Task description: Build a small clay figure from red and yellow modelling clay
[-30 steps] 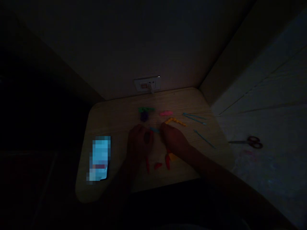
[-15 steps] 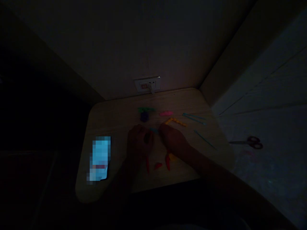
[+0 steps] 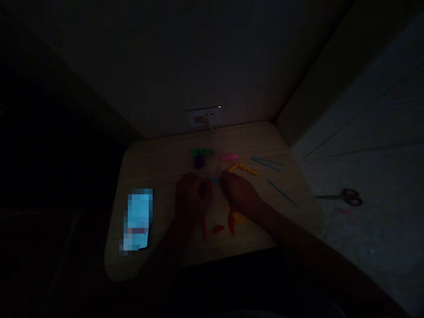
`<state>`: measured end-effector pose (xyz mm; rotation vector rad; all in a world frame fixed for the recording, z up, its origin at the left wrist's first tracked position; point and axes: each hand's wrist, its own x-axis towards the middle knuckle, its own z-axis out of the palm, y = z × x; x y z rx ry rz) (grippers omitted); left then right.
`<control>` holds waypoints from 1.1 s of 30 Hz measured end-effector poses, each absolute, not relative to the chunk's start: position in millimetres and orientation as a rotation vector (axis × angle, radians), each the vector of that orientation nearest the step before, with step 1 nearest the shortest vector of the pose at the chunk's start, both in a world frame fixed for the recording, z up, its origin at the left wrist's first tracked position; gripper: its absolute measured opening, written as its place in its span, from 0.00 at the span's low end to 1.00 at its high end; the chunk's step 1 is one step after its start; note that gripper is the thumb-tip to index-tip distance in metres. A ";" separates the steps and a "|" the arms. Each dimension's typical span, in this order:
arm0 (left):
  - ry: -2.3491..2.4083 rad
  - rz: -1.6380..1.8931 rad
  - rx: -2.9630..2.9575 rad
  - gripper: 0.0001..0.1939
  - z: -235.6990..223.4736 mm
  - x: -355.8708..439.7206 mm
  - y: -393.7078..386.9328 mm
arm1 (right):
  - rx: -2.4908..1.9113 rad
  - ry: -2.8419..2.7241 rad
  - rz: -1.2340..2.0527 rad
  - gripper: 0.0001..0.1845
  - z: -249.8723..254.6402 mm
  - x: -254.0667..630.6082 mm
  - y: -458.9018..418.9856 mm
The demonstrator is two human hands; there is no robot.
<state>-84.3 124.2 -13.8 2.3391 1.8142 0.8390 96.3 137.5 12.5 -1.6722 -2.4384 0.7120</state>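
Note:
Dim light makes the fingers hard to see. My left hand (image 3: pixel 192 194) is closed above the middle of the small table, with a dark patch and a bit of red showing near its thumb side. Across from it, my right hand (image 3: pixel 239 189) is closed at the fingertips on a short blue piece (image 3: pixel 213 180), which spans the gap toward my left hand. Below the hands lie a thin red piece (image 3: pixel 203 228), a small red piece (image 3: pixel 218 229), a curved red piece (image 3: pixel 231 224) and a yellow-orange piece (image 3: pixel 240 217). An orange knobbly strip (image 3: pixel 243 167) runs beyond my right hand.
Farther back on the wooden table (image 3: pixel 159 154) are a green piece (image 3: pixel 202 151), a dark purple lump (image 3: pixel 199 161) and a pink piece (image 3: pixel 229 157). Thin blue sticks (image 3: pixel 282 192) lie right. A lit phone (image 3: pixel 139 216) is left; scissors (image 3: pixel 351 197) lie beyond the right edge.
Both hands stay in almost the same place, with only slight finger movement. A bit of red shows more clearly at my left hand. The pieces on the table lie as before.

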 end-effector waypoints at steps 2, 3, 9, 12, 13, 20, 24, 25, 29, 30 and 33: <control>1.823 0.840 2.328 0.07 -13.3 -83.7 124.3 | -1.708 -2.491 0.683 0.13 14.1 94.4 137.1; 1.824 0.844 2.321 0.07 -13.1 -83.5 124.4 | -1.726 -2.507 0.674 0.14 14.4 93.7 137.2; 1.796 0.865 2.317 0.07 -15.6 -85.4 125.2 | -1.656 -2.411 0.720 0.11 8.1 96.5 140.3; 1.791 0.863 2.324 0.07 -16.0 -86.1 125.1 | -1.617 -2.352 0.758 0.11 6.5 99.4 140.8; 1.792 0.860 2.326 0.07 -15.6 -86.1 124.8 | -1.615 -2.356 0.760 0.11 6.8 99.7 140.5; 1.830 0.848 2.327 0.05 -12.6 -84.1 122.1 | -1.703 -2.489 0.669 0.13 9.7 95.1 138.1; 1.838 0.813 2.359 0.06 -14.0 -85.4 122.9 | -1.678 -2.437 0.692 0.11 8.1 96.0 139.6; 1.843 0.809 2.361 0.06 -14.3 -85.8 123.1 | -1.655 -2.416 0.708 0.11 7.8 96.8 140.1; 1.832 0.834 2.356 0.06 -14.0 -86.4 123.8 | -1.597 -2.393 0.734 0.11 7.8 99.1 140.4; 1.831 0.833 2.355 0.06 -13.8 -86.3 123.9 | -1.604 -2.408 0.719 0.11 8.2 98.9 140.1; 1.848 0.813 2.354 0.07 -13.6 -85.6 124.3 | -1.649 -2.476 0.680 0.12 10.8 96.6 138.4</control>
